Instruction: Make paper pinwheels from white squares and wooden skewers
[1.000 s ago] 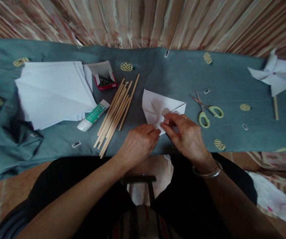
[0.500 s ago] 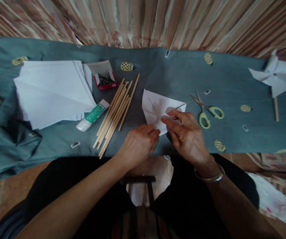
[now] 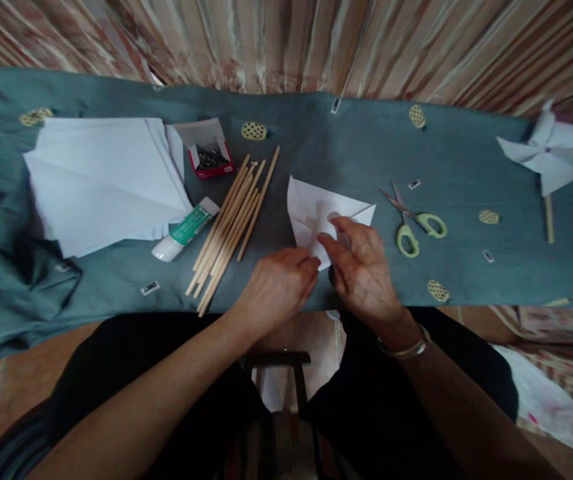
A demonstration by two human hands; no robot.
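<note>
Head view: both hands on folded paper

Left hand [image 3: 279, 285] and right hand [image 3: 361, 267] pinch the white paper sheet [image 3: 316, 210], each grip closed on its near edge. Just left lie wooden sticks [image 3: 234, 223]; right, scissors [image 3: 414, 223]; far right, a paper pinwheel [image 3: 546, 153].

Both hands, left hand [image 3: 277, 285] and right hand [image 3: 361, 267], on a folded white paper [image 3: 316, 210] beside wooden sticks [image 3: 231, 227].
</note>
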